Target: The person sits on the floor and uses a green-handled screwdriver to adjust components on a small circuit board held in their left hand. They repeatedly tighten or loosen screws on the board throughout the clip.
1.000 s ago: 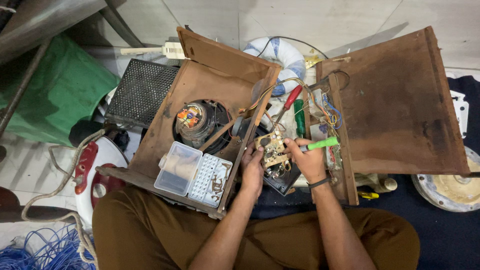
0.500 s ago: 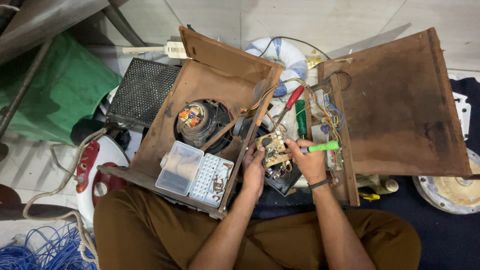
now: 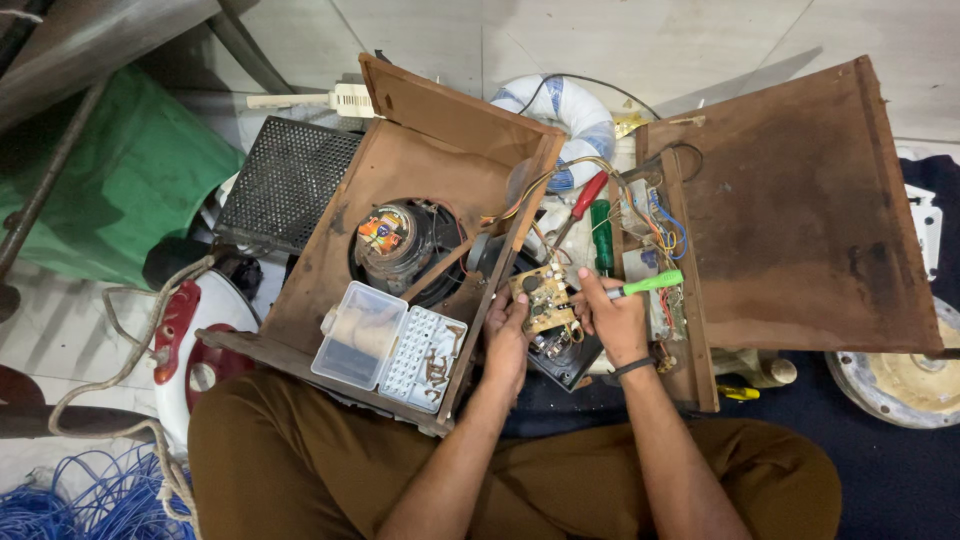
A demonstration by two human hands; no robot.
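Nothing has shifted: my left hand (image 3: 507, 335) still grips the small circuit board (image 3: 541, 297) beside the wooden cabinet's (image 3: 420, 170) edge, my right hand (image 3: 615, 320) clenching a green screwdriver (image 3: 648, 286) whose shaft points left toward it.

Likely repair workshop, circuit board (image 3: 545, 297), screwdrivers (image 3: 601, 236), wires (image 3: 70, 495)

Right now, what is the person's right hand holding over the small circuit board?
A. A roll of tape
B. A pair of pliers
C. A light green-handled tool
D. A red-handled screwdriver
C: the right hand grips a light green-handled tool at the circuit board, which the left hand steadies; the red-handled screwdriver lies untouched further back.
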